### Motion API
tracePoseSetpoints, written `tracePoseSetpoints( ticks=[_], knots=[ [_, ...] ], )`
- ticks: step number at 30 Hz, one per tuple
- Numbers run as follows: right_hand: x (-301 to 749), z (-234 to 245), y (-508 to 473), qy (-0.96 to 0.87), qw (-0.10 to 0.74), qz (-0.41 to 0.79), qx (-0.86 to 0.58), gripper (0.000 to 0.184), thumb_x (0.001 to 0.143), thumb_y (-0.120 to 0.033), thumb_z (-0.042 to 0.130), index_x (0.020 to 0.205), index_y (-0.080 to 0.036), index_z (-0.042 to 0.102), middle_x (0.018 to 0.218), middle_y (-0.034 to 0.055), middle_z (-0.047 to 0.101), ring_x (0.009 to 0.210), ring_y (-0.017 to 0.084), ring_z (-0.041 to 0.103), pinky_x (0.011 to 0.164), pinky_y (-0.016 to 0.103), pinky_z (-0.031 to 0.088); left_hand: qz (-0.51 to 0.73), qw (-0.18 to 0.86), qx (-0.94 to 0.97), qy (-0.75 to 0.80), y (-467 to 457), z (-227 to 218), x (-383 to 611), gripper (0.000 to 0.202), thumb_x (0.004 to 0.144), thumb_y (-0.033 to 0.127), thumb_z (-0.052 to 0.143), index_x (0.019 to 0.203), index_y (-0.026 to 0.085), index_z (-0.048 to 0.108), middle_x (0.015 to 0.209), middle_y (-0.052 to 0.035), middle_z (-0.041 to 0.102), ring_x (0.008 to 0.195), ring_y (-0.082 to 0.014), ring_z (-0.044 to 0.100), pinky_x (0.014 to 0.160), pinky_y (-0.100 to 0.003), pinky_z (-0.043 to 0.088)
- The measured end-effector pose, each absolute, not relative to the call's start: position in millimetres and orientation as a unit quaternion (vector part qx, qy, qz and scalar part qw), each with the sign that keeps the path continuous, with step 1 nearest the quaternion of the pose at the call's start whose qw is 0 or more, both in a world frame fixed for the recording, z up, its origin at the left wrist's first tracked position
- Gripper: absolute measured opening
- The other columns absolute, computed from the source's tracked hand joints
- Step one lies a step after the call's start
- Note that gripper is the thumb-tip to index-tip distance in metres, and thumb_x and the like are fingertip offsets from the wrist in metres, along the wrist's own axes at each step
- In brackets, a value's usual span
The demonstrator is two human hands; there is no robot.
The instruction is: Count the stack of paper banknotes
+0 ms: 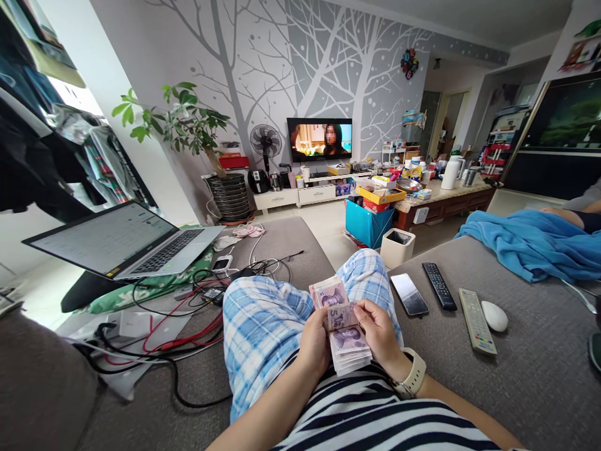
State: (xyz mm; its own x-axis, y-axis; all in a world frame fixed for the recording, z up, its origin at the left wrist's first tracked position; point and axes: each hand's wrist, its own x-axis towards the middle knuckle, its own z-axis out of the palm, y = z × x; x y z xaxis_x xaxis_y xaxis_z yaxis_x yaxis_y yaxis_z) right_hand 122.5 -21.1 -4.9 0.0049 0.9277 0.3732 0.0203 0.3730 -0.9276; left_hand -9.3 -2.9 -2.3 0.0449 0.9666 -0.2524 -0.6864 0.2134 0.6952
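Observation:
A stack of purple-pink banknotes point(348, 341) lies between my two hands, above my lap. My left hand point(315, 341) is closed around the stack's left edge. With thumb and fingers, my right hand point(379, 329) pinches a note near the top right, and that note is bent over so its printed "5" shows. More notes stick out beyond my hands at the far end of the stack. How many notes there are cannot be made out. My right wrist wears a pale watch point(413, 374).
On the sofa to my right lie a phone point(409, 294), a black remote point(439, 285), a beige remote point(476, 321), a white mouse point(494, 316) and a blue blanket point(526, 244) beside another person. Leftward are an open laptop point(154, 250) and tangled cables point(188, 338). A bin point(397, 249) stands ahead.

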Motion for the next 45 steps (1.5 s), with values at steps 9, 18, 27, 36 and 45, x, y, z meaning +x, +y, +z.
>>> tracePoseSetpoints(
  ticks=[9,18,27,36,45],
  knots=[
    [123,-5,-22,-0.582,0.598,0.384,-0.396,0.035,0.094,-0.047,0.051,0.074,-0.018,0.056,0.064,-0.0023,0.047,0.059,0.013,0.04,0.055,0.026,0.03,0.596,0.7,0.188,0.345,-3,-3,-10,0.019,0.072,0.022,0.07,0.088,0.012,0.065,0.078,-0.0067,0.072,0.071,-0.0229,0.069,0.072,-0.035,0.054],
    [123,-6,-22,-0.567,0.613,0.414,-0.363,0.04,0.097,-0.049,0.047,0.072,-0.018,0.057,0.061,-0.001,0.052,0.057,0.013,0.046,0.055,0.027,0.033,0.596,0.696,0.193,0.35,-3,-4,-10,0.023,0.074,0.02,0.067,0.095,0.011,0.065,0.087,-0.0093,0.074,0.072,-0.0226,0.07,0.073,-0.035,0.055],
    [120,-8,-18,-0.559,0.594,0.384,-0.434,0.029,0.08,-0.042,0.07,0.071,-0.021,0.052,0.063,-0.0035,0.052,0.058,0.013,0.048,0.056,0.026,0.039,0.592,0.681,0.214,0.373,-8,-1,-11,0.021,0.069,0.017,0.071,0.089,0.013,0.064,0.08,-0.0079,0.073,0.063,-0.0193,0.067,0.066,-0.032,0.054],
    [123,-18,-10,-0.546,0.574,0.334,-0.511,0.034,0.076,-0.041,0.071,0.096,-0.021,0.053,0.075,-0.0015,0.059,0.068,0.018,0.057,0.067,0.03,0.046,0.578,0.687,0.247,0.366,-9,-2,-11,0.029,0.063,0.015,0.073,0.091,0.012,0.066,0.079,-0.0096,0.074,0.066,-0.0218,0.068,0.068,-0.035,0.055],
    [124,-16,-7,-0.58,0.576,0.29,-0.498,0.03,0.084,-0.045,0.062,0.069,-0.02,0.056,0.066,0.0001,0.059,0.064,0.017,0.054,0.062,0.028,0.041,0.583,0.679,0.239,0.377,-9,-1,-10,0.025,0.067,0.016,0.07,0.092,0.012,0.068,0.078,-0.0095,0.074,0.065,-0.0219,0.069,0.067,-0.035,0.056]
  ],
)
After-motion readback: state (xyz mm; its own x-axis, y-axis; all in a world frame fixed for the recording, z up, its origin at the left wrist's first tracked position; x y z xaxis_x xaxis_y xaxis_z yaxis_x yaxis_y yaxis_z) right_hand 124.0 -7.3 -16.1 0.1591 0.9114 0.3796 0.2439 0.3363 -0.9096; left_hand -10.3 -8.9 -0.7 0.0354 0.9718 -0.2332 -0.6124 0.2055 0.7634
